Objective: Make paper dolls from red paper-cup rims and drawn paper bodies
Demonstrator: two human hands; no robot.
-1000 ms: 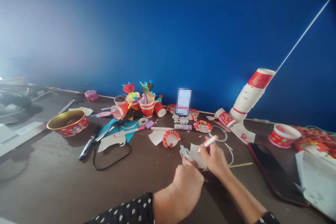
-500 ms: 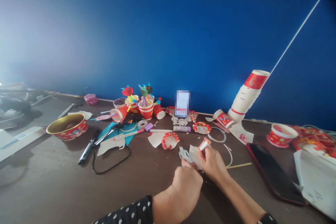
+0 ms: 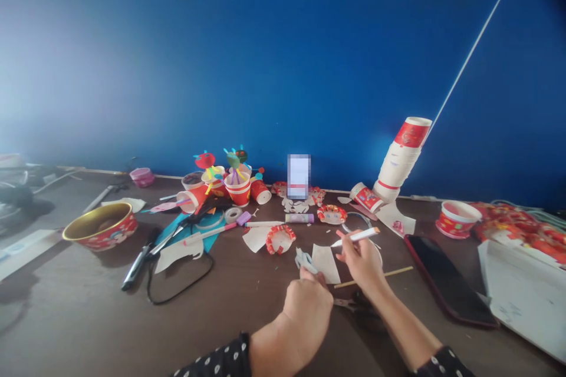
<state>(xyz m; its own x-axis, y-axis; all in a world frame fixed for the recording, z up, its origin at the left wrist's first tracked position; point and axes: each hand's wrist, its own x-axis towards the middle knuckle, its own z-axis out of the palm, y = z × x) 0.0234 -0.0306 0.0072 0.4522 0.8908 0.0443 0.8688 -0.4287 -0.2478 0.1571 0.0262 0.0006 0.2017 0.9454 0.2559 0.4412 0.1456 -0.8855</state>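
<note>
My right hand (image 3: pixel 360 256) grips a white marker (image 3: pixel 357 237) with an orange end, held nearly level above the table. Its fingers are closed round the barrel. My left hand (image 3: pixel 305 309) is a closed fist, with a small white paper cutout (image 3: pixel 305 260) sticking out past its fingers. Between the two hands lies a piece of white paper (image 3: pixel 326 263). A thin wooden stick (image 3: pixel 398 273) passes beneath my right wrist, and scissors (image 3: pixel 347 303) lie partly hidden below that. Just beyond my left hand rests a red-and-white ring-shaped craft piece (image 3: pixel 280 240).
A glue stick (image 3: pixel 299 218), another red ring (image 3: pixel 332 214) and paper scraps lie farther back. Paper cups (image 3: pixel 239 191) with puppet heads stand left, near a gold-lined bowl (image 3: pixel 101 227). At right are a black phone (image 3: pixel 446 280), a leaning cup stack (image 3: pixel 398 162) and a red tub (image 3: pixel 457 218).
My right hand has lifted off the white paper and shifted right, tipping the marker from upright to nearly level. More of the stick and the scissors now show. The camera has turned slightly.
</note>
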